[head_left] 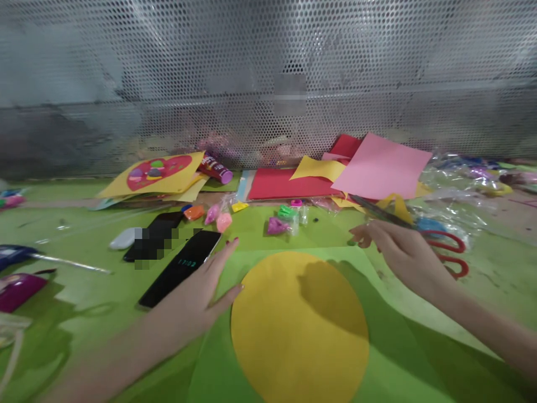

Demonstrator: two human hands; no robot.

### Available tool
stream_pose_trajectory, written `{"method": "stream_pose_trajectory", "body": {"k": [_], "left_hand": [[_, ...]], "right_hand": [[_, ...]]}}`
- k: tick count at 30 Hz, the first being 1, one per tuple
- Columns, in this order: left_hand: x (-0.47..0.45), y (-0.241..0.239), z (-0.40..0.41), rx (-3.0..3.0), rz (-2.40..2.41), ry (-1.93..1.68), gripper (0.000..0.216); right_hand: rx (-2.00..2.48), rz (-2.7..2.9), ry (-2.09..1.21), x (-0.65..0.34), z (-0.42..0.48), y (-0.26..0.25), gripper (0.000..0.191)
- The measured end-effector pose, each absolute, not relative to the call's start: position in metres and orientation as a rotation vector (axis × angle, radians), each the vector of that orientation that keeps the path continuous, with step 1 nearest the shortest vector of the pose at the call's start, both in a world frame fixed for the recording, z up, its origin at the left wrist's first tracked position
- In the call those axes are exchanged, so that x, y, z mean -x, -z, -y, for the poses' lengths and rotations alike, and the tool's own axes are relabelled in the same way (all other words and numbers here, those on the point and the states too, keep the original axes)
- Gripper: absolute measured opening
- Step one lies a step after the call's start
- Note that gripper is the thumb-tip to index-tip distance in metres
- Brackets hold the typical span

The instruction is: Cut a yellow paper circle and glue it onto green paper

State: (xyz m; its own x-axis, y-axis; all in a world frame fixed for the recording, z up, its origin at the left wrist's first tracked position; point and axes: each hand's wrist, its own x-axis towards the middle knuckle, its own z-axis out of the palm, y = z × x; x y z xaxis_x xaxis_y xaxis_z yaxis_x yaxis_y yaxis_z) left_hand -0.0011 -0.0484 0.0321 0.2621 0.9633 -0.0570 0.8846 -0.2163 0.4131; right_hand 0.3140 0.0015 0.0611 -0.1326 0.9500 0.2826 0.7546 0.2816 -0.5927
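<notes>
A yellow paper circle [293, 330] lies on a sheet of green paper [218, 347] in front of me. At the circle's left edge, my left hand [205, 291] is open, thumb apart from the stretched fingers, holding nothing. Beside it is a black phone [180, 268] with a lit clock. My right hand [398, 249] hovers above the right side, its fingers bent together at the tips. Something small and dark green shows at those fingertips, too small to name. Red-handled scissors [451, 243] lie just behind that hand, partly hidden by it.
Small lumps of coloured clay [277, 225] and wrappers lie beyond the circle. Farther back are red paper [281, 184], pink paper [384, 168] and a yellow heart card [155, 176]. A second phone [157, 229] and a glue gun [19, 254] are left. A perforated metal panel [251, 84] stands behind.
</notes>
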Motion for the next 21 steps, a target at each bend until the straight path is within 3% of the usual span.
{"method": "stream_pose_trajectory", "body": {"k": [3, 11, 17, 21], "left_hand": [[-0.002, -0.038, 0.042, -2.261, -1.646, -0.277, 0.062], [-0.003, -0.031, 0.047, -2.431, -1.315, -0.049, 0.074], [-0.01, -0.029, 0.048, -2.43, -1.459, -0.039, 0.063], [-0.037, -0.026, 0.056, -2.59, -1.203, 0.026, 0.069]], "right_hand": [[1.467, 1.651, -0.443, -0.312, 0.0, -0.054, 0.041], [1.721, 1.665, -0.271, -0.348, -0.009, -0.039, 0.037], [2.183, 2.043, 0.07, -0.385, -0.049, -0.049, 0.022], [2.091, 2.114, 0.084, -0.419, -0.067, -0.046, 0.011]]}}
